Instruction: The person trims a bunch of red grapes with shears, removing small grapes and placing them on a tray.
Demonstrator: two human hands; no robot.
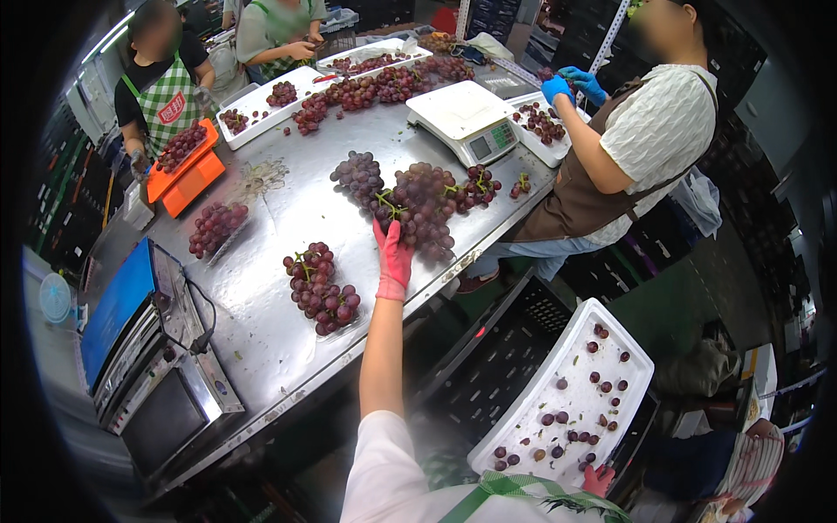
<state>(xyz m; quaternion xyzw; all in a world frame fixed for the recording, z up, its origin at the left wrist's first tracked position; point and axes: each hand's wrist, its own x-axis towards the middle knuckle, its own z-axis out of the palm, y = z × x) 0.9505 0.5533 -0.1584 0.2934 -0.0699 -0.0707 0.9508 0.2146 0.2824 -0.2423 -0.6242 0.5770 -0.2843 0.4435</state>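
Observation:
My left hand (394, 260), in a pink glove, reaches out over the metal table and touches a large bunch of red grapes (422, 202) with green stems. Whether its fingers close on the bunch is hidden by the grapes. My right hand (597, 480), also pink-gloved, is at the lower right, at the near edge of a white foam tray (480, 451) holding loose grapes and bits of stem; its grip is mostly hidden. Another bunch (358, 175) lies just behind the large one. Nearer the table's front edge, grapes (322, 287) sit in a clear plastic tray (340, 332).
An orange scale (189, 180) and a white scale (458, 118) stand on the table. A wrapping machine (157, 346) is at the left. Black crates (503, 353) lie below the table edge. Co-workers stand across and at the right, one with blue gloves (582, 84).

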